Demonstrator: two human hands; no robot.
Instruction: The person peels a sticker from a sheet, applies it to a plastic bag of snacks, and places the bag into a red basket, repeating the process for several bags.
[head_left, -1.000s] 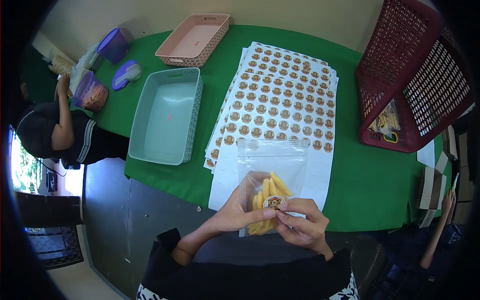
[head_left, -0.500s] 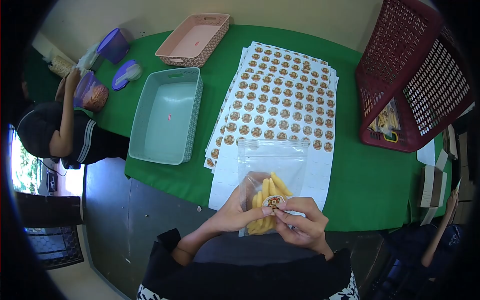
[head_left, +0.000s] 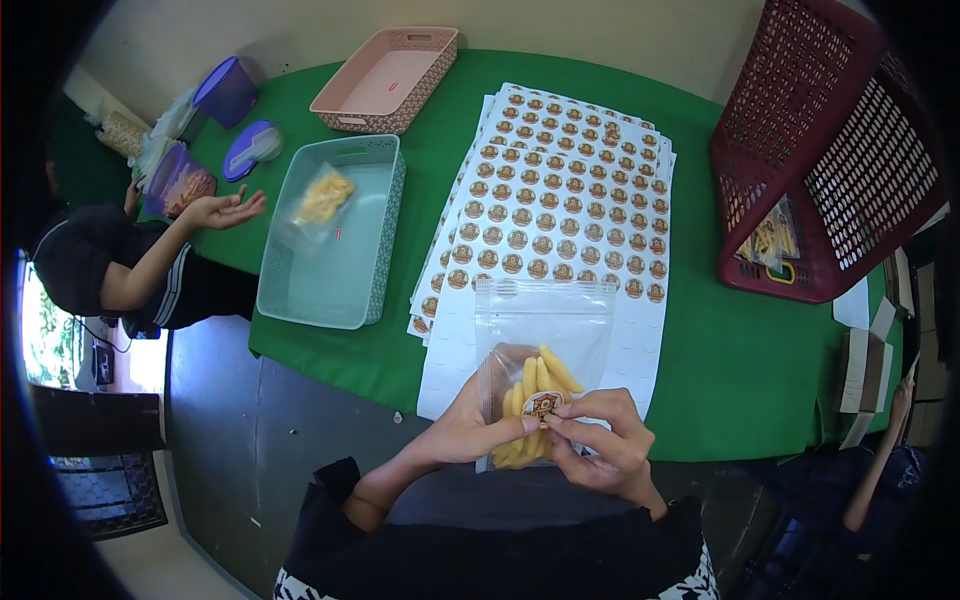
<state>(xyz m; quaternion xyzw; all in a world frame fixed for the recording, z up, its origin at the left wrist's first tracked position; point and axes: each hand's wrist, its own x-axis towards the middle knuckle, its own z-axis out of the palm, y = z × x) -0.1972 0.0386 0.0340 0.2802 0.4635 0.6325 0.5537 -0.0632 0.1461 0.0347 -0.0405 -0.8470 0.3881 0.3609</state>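
Observation:
A clear zip bag [head_left: 545, 325] with yellow stick-shaped snacks [head_left: 540, 375] inside is in my left hand [head_left: 470, 415], whose thumb presses on its front. On the bag's lower front lies a round brown and white sticker [head_left: 543, 407]. The fingertips of my right hand [head_left: 605, 440] pinch together at the sticker's lower right edge. Beneath the bag's upper part spread the stacked sheets of round stickers [head_left: 560, 190], with blank areas along the nearest edge.
Left of the sheets are a green tray [head_left: 330, 290] with a snack bag [head_left: 325, 198] and a pink tray [head_left: 385, 75]. A co-worker's hand [head_left: 225, 210] is beside a purple tub [head_left: 165, 180]. A maroon basket [head_left: 800, 170] stands right; another person's arm [head_left: 880, 465] shows lower right.
A snack bag has appeared in the green tray, and the co-worker's open hand has moved out toward that tray. My hands have barely moved; the sticker has shifted slightly left and down.

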